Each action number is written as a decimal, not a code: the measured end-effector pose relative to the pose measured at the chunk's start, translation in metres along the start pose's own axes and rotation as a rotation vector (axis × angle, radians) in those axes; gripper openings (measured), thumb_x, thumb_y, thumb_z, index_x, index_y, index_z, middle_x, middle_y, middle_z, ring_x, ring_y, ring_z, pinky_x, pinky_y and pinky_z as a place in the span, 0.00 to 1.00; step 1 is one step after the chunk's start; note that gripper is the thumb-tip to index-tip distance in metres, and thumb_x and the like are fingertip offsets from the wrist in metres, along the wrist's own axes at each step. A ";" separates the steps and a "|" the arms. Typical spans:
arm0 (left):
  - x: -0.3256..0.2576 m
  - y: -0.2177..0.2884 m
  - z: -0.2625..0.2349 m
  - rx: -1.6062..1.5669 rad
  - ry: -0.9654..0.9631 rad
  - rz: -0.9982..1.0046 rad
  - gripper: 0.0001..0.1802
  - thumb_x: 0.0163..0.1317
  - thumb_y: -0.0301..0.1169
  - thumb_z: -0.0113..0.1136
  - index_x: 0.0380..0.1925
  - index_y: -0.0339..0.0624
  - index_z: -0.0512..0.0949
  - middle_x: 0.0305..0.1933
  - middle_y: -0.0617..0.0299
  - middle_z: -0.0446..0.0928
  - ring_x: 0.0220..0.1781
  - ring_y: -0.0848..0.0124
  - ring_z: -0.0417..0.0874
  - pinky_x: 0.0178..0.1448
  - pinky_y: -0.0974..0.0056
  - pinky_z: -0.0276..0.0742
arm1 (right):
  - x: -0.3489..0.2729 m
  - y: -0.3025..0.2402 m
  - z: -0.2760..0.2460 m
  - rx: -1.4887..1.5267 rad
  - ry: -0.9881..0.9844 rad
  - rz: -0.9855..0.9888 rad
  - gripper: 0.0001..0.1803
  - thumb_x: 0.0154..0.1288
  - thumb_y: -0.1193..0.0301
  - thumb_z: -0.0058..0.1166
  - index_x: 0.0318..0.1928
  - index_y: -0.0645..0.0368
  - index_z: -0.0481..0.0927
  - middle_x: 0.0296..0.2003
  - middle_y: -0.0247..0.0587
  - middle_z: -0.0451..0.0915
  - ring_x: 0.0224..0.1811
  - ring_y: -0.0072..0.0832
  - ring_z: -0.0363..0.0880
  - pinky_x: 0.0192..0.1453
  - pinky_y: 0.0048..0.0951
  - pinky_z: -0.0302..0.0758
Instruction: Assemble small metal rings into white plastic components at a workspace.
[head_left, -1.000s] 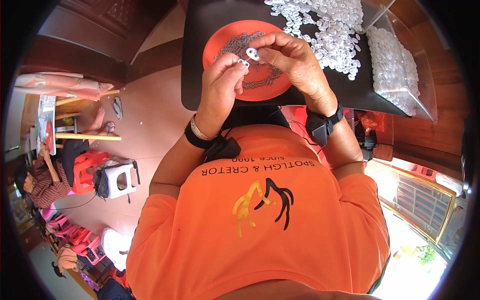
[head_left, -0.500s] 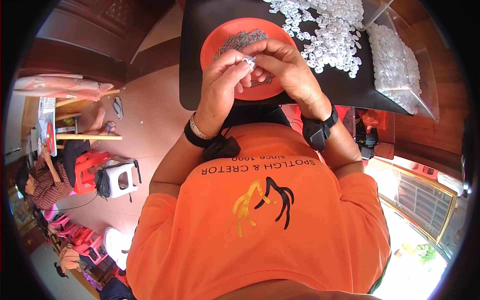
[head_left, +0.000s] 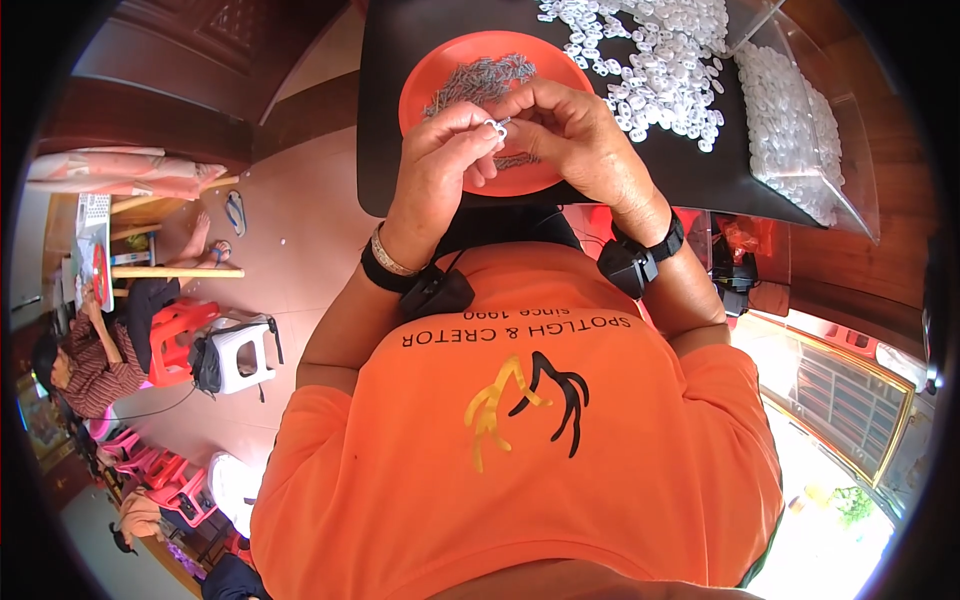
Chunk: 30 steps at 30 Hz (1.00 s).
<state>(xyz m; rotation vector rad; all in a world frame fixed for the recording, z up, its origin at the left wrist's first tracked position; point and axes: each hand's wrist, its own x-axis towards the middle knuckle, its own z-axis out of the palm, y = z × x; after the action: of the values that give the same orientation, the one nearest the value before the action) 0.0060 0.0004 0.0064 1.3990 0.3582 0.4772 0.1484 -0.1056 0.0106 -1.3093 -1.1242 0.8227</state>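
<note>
Over the near part of a round orange-red plate (head_left: 412, 100), my left hand (head_left: 440, 155) pinches a small white plastic piece (head_left: 494, 130) with ring-like openings between thumb and forefinger. Close beside it, my right hand (head_left: 575, 130) is closed in a pinch on a thin grey screw (head_left: 505, 121), its tip at the white piece. Whether the screw is inside an opening I cannot tell. A heap of similar grey screws (head_left: 478, 82) lies on the plate, partly behind my fingers.
The plate stands on a black table (head_left: 385, 150). Loose white oval pieces (head_left: 660, 100) spread over its right side, beside a clear bin (head_left: 795, 130) full of them. Left, a person (head_left: 95, 365) sits by a red stool (head_left: 178, 340) and a white stool (head_left: 243, 360).
My fingers have drawn slightly apart, and the white piece now shows its openings more plainly. The right hand has turned and shifted a little to the right.
</note>
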 end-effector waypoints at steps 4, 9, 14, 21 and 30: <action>-0.002 0.006 0.002 0.059 0.056 -0.008 0.11 0.62 0.33 0.50 0.26 0.36 0.75 0.21 0.66 0.71 0.23 0.80 0.70 0.28 0.75 0.62 | -0.002 -0.012 -0.010 -0.012 0.031 -0.040 0.08 0.65 0.73 0.55 0.41 0.64 0.80 0.33 0.34 0.80 0.39 0.18 0.78 0.46 0.22 0.75; -0.002 0.007 0.003 0.095 0.040 -0.009 0.09 0.59 0.32 0.54 0.25 0.38 0.75 0.21 0.69 0.70 0.22 0.83 0.67 0.24 0.75 0.59 | -0.002 -0.013 -0.007 -0.005 -0.020 -0.059 0.08 0.67 0.71 0.54 0.41 0.63 0.79 0.33 0.30 0.79 0.37 0.17 0.76 0.42 0.20 0.74; -0.002 0.006 0.005 0.149 0.000 0.035 0.10 0.61 0.32 0.52 0.25 0.38 0.75 0.21 0.69 0.70 0.22 0.82 0.66 0.26 0.75 0.60 | -0.002 -0.010 -0.006 -0.108 -0.025 -0.039 0.07 0.68 0.71 0.52 0.37 0.63 0.76 0.30 0.29 0.76 0.34 0.16 0.74 0.41 0.19 0.74; -0.004 0.002 0.008 0.208 0.003 0.085 0.10 0.63 0.33 0.51 0.27 0.38 0.75 0.20 0.67 0.70 0.22 0.82 0.67 0.27 0.75 0.61 | -0.004 -0.004 0.004 -0.205 0.110 -0.104 0.07 0.66 0.72 0.52 0.31 0.63 0.76 0.24 0.40 0.77 0.27 0.25 0.78 0.32 0.26 0.74; -0.005 0.000 0.007 0.151 0.027 0.037 0.11 0.64 0.33 0.49 0.28 0.38 0.75 0.22 0.68 0.71 0.23 0.81 0.69 0.27 0.75 0.62 | -0.008 0.001 0.014 -0.056 0.207 -0.092 0.09 0.67 0.70 0.52 0.32 0.64 0.76 0.26 0.36 0.79 0.30 0.21 0.79 0.35 0.24 0.76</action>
<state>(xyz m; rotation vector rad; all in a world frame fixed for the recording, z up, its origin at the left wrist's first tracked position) 0.0056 -0.0082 0.0076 1.5486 0.3970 0.5082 0.1327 -0.1086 0.0068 -1.3459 -1.0398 0.5776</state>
